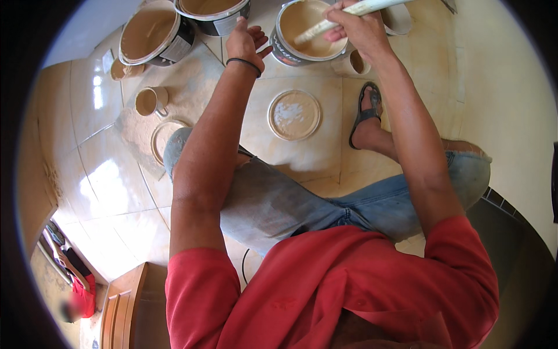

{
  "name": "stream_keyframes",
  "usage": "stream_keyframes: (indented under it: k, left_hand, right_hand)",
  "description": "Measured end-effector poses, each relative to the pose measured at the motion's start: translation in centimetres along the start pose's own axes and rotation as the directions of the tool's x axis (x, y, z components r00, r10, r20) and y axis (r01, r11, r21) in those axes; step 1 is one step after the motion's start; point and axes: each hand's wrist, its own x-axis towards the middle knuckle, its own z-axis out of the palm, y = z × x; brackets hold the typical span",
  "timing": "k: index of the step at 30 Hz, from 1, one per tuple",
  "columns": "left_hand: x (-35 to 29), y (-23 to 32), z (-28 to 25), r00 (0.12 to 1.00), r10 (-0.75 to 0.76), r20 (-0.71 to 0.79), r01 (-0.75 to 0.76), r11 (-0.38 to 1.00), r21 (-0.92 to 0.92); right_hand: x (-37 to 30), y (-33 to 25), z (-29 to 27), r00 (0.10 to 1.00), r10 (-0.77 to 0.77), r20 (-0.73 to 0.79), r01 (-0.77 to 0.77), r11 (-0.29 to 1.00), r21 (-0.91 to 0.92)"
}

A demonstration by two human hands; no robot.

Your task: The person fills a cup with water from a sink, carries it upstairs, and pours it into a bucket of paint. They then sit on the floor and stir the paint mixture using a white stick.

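Observation:
My right hand (367, 34) is wrapped round a long whitish stick (334, 21), perhaps a pipe. Its lower end, smeared with tan and slightly blurred, slants down into a dark bucket (282, 53) of smooth tan liquid (296, 18). To the left of that bucket hovers my left hand (246, 43), palm partly turned up, fingers apart and holding nothing. A round lid (294, 115) with white patches lies on the floor between my legs. Behind my right wrist, a small tan-smeared cup (356, 63) is by the bucket.
Two more dark buckets, one at the far left (175, 53) and one beside it (231, 25), hold tan material. A stained mug (152, 101) stands near my left forearm, with another lid (164, 139) by my knee. Tan smears mark the tiled floor (99, 151); a wall (511, 110) rises at right.

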Motion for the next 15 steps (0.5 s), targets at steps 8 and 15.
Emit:
stream_keyframes:
  k: [8,15]
  left_hand:
    - [-0.4,0.4,0.1,1.0,0.002,0.009,-0.002,1.0,-0.014]
    - [0.2,0.3,-0.2,1.0,0.001,0.009,-0.001,1.0,-0.015]
  right_hand:
    - [1.1,-0.4,-2.4,0.995,-0.025,-0.093,-0.003,0.956,-0.295]
    - [0.5,-0.3,0.4,0.999,-0.039,0.011,0.039,0.999,-0.007]
